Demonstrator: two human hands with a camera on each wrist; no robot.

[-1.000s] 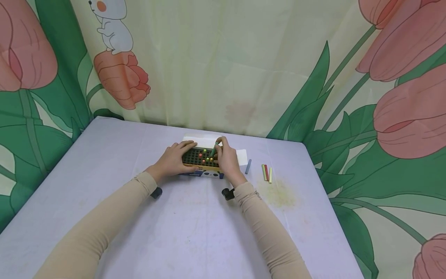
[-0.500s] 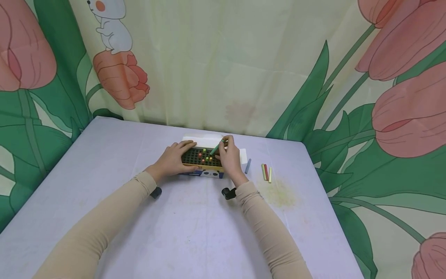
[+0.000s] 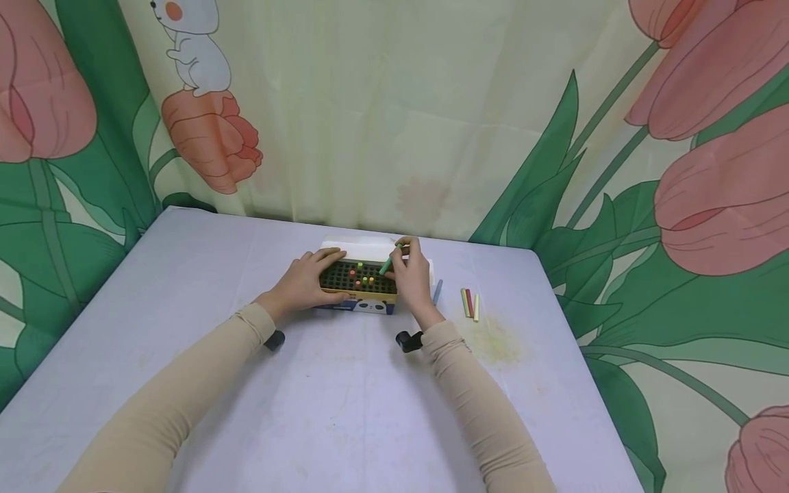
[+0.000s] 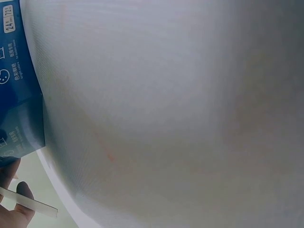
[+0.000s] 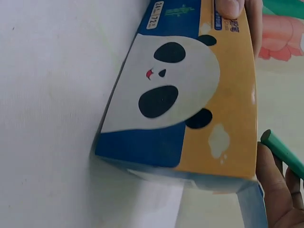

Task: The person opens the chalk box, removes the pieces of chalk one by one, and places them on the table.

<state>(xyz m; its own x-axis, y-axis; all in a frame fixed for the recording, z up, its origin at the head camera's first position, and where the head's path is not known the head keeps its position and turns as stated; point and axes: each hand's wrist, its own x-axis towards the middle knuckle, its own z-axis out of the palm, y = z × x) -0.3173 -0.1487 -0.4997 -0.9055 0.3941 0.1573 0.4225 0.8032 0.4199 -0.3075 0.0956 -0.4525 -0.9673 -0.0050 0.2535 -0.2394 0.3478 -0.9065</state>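
Observation:
A chalk box (image 3: 372,306) with a panda on its front stands at the back middle of the table. Its black tray of holes (image 3: 333,277) faces up, with several short chalk ends in orange, yellow and green showing. My left hand (image 3: 306,281) grips the box's left end, fingers over the top and thumb along the front edge. Between thumb and fingers, my right hand (image 3: 414,282) pinches a green chalk stick (image 3: 386,266), tilted, over the tray's right end. In the right wrist view, the green chalk (image 5: 282,153) shows beyond the panda side.
The white lid flap (image 3: 351,244) stands open behind the box. Right of it lies a blue chalk (image 3: 437,293). Farther right are two yellow-green chalks (image 3: 477,308) and a red chalk (image 3: 470,302). A flowered curtain (image 3: 370,123) hangs behind the table.
The right hand has moved right and slightly up with the green chalk, whose lower end has come away from the holes. The left hand has stayed on the box.

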